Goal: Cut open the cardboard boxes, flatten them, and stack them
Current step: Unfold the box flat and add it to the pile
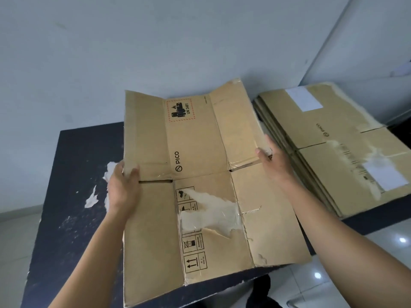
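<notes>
- The dark table (73, 230) fills the lower middle of the view and serves as the landmark for everything else.
- An opened box (155, 241) of brown cardboard is spread out above the table's middle. Its near panels lie low over the near edge, and its far flaps tilt up towards the wall (155, 41) behind the table.
- The left hand (122, 187) grips the box's left edge over the table's left half, at the slit between a far flap and a near panel. The thumb lies on top and the fingers are curled underneath, out of sight.
- The right hand (274, 161) pinches the outer edge of the far right flap, above the table's right part. The thumb presses the printed face and the fingers go behind the edge.
- A red-bordered hazard label (180, 110) reading UN 3481 sits on the box's far middle panel, towards the table's back.
- A pale torn patch (213, 214) with glossy tape crosses the box's near middle panel.
- A stack of flattened boxes (333, 152) lies on the table's right end, apart from the held box. Its top sheet carries a white label (303, 98) and torn streaks.
- Torn paper scraps (92, 200) lie on the table's left part, just beside the left hand.
- Glossy floor tiles (378, 241) show past the table's near right corner.
</notes>
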